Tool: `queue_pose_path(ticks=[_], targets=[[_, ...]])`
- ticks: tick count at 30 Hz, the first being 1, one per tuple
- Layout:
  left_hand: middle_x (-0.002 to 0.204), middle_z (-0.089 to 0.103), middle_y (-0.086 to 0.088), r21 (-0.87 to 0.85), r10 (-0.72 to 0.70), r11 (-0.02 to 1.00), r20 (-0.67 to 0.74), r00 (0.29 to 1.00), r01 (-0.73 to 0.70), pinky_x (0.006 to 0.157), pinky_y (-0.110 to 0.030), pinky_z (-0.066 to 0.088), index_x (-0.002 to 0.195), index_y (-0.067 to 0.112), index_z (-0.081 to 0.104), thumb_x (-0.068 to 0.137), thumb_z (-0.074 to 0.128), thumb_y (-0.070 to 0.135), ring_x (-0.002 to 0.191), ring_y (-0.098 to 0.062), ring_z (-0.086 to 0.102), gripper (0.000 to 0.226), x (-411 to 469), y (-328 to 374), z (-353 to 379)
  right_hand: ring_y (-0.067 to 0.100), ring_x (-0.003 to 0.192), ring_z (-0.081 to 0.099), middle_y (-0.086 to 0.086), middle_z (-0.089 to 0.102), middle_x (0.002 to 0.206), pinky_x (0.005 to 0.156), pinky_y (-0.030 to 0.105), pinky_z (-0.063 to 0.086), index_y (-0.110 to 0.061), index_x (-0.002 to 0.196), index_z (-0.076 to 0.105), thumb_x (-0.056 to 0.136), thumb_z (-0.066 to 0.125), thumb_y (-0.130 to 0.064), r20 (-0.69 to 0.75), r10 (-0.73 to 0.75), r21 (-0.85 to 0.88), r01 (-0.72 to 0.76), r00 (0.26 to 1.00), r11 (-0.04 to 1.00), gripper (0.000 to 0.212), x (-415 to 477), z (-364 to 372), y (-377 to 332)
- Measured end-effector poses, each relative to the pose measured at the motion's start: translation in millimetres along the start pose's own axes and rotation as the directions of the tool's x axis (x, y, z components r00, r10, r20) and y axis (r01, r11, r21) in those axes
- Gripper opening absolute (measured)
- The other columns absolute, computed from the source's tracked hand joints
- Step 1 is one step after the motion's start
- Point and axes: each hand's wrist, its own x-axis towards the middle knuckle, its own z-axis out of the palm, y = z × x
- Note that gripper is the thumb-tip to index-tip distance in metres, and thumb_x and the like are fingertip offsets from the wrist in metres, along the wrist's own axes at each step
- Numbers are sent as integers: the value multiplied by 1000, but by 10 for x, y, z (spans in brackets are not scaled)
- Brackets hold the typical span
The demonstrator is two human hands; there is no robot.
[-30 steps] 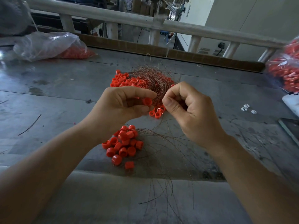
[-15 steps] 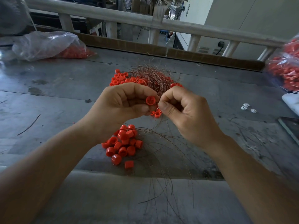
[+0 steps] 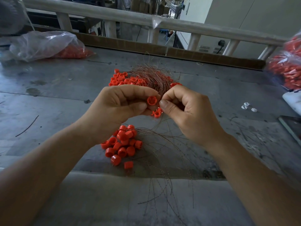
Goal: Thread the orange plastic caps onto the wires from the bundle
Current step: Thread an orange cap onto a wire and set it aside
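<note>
Orange plastic cap [image 3: 152,100]: held just in front of the wire bundle [image 3: 153,77], on the person's side of it and raised off the surface [image 3: 65,98]. The left hand [image 3: 120,105] pinches it between thumb and forefinger, with the open end turned toward the camera and the right hand [image 3: 187,111]. The right hand has thumb and forefinger pressed together just beside the cap and its other fingers curled. Strands run down from the bundle to that pinch, but the wire end is too fine to confirm there.

Work done: a near group of caps [image 3: 123,144] lies on the person's side of the bundle. Thin trailing wires [image 3: 162,168] fan out from it toward the person. These are judged to be finished pieces.

Work left: a stock of loose caps [image 3: 122,79] lies against the bundle's left edge and partly under it. The bundle itself is thick. A clear bag [image 3: 45,44] far left of the bundle and a second bag [image 3: 290,62] far right of it both show more orange parts.

Assessment: one cap is at the point of entry and not seen seated on a wire. The task is judged well short of halfway.
</note>
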Motion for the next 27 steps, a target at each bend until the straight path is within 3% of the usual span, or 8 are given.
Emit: queue_pose_path(ticks=[8, 13, 17, 24, 27], targets=[[96, 72, -4, 9, -16, 1000, -11, 1000, 16, 77, -22, 53, 97, 21, 72, 73, 57, 5, 92, -20, 68, 32, 4, 7, -20, -1, 49, 46, -16, 45, 52, 48, 9, 34, -17, 72, 56, 86, 60, -8, -2, 23, -8, -23, 1000, 1000, 17, 5, -15, -1], [91, 73, -3, 5, 6, 1000, -24, 1000, -5, 72, -20, 53, 89, 19, 74, 71, 59, 5, 84, -15, 69, 27, -15, 27, -2, -1, 52, 47, -14, 47, 53, 49, 10, 36, -21, 71, 54, 86, 60, -9, 4, 33, -20, -33, 999, 999, 21, -2, -9, -13], [90, 73, -2, -37, -1, 999, -23, 1000, 0, 70, -19, 53, 89, 20, 74, 69, 64, 9, 82, -14, 69, 26, -18, 37, 4, 2, 54, 48, -12, 48, 56, 49, 12, 37, -15, 74, 57, 87, 58, -5, 11, 30, 15, -30, 999, 999, 16, -11, -27, -16], [87, 73, -4, -138, -22, 990, 8, 1000, 23, 66, -19, 54, 84, 17, 76, 64, 69, 11, 78, -14, 70, 22, -20, 48, -4, 13, 57, 56, -9, 56, 59, 53, 28, 48, -18, 75, 59, 87, 59, -7, 40, 49, 13, -50, 998, 999, 16, -6, -32, -20], [85, 73, -5, -169, -29, 985, 53, 998, 38, 66, -18, 54, 84, 16, 75, 64, 65, 12, 77, -15, 70, 23, -28, 49, 2, 21, 56, 58, 3, 61, 60, 54, 39, 48, -16, 75, 62, 86, 60, -7, 78, 60, 26, -62, 995, 998, 14, -17, -10, -23]])
